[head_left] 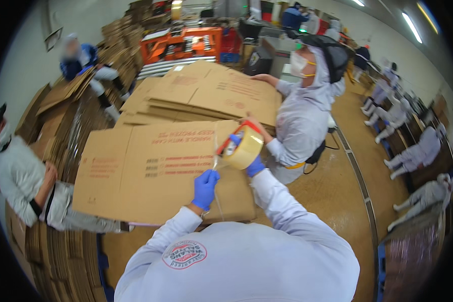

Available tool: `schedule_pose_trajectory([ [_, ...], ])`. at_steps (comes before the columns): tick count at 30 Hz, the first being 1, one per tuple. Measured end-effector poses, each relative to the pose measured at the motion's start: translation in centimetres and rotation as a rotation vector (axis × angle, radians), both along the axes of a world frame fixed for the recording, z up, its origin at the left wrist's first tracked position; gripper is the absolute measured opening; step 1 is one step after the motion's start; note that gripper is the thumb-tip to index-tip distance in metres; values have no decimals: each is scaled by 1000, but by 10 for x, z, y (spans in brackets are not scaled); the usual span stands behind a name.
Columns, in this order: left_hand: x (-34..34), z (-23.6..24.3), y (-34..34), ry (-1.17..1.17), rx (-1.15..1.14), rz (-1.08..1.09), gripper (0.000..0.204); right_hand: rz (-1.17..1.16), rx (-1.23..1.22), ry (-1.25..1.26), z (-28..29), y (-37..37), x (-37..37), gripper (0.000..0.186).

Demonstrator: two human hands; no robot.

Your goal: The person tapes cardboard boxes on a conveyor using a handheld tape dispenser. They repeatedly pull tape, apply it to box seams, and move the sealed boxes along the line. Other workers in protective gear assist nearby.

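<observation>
My right hand, in a blue glove, is wrapped round a tape dispenser with a red part and a large roll of yellowish clear packing tape. The roll hides most of those fingers. My left hand, also gloved in blue, is closed on a strip of clear tape beside the roll. Beneath both hands lies a flat brown cardboard box with red print. More of the tape line runs down its surface towards me.
More flattened boxes are stacked beyond, touched by a masked co-worker at right. Another person stands at left; one sits on cardboard behind. An orange roller machine stands at the back. A floor drain runs along the right.
</observation>
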State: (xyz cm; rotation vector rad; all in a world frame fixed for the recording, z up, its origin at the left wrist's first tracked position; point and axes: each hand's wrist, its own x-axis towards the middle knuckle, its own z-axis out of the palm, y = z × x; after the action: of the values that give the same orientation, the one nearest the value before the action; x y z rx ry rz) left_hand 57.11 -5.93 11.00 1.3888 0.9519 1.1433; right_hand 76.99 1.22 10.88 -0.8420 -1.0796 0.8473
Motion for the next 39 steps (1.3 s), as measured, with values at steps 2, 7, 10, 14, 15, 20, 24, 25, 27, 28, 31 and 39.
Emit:
schedule_pose_trajectory([
  [2,-2,6,1,0,-5,-14,22,-370,279,-440,7,9,-15,23],
  [7,-8,15,-4,79,188,1,23,15,-224,147,17,-17,-6,31],
  [10,-9,13,-6,42,249,-29,24,51,-61,231,34,-28,-3,28],
  [14,-12,17,-7,45,276,-57,23,-258,288,-513,74,-16,-23,25],
  [15,-14,21,-9,42,300,-50,22,-253,185,-459,84,-14,-29,26],
  [20,-36,57,-49,86,289,-299,23,-338,-50,-1106,112,-20,-38,32],
  [24,-60,93,-83,228,281,-523,24,-279,-78,-1536,94,-10,-75,30],
  [25,-65,102,-88,223,255,-556,24,-310,-54,-1624,88,-5,-86,30],
  [27,-77,117,-100,220,255,-551,24,-240,-65,-1717,78,2,-106,34],
  [28,-84,124,-107,189,262,-530,25,-143,-130,-1776,78,5,-111,36],
  [31,-102,135,-125,100,309,-455,28,-112,-266,-1745,92,-4,-111,49],
  [39,-174,137,-199,-64,646,-109,32,484,158,-946,137,-165,-133,80],
])
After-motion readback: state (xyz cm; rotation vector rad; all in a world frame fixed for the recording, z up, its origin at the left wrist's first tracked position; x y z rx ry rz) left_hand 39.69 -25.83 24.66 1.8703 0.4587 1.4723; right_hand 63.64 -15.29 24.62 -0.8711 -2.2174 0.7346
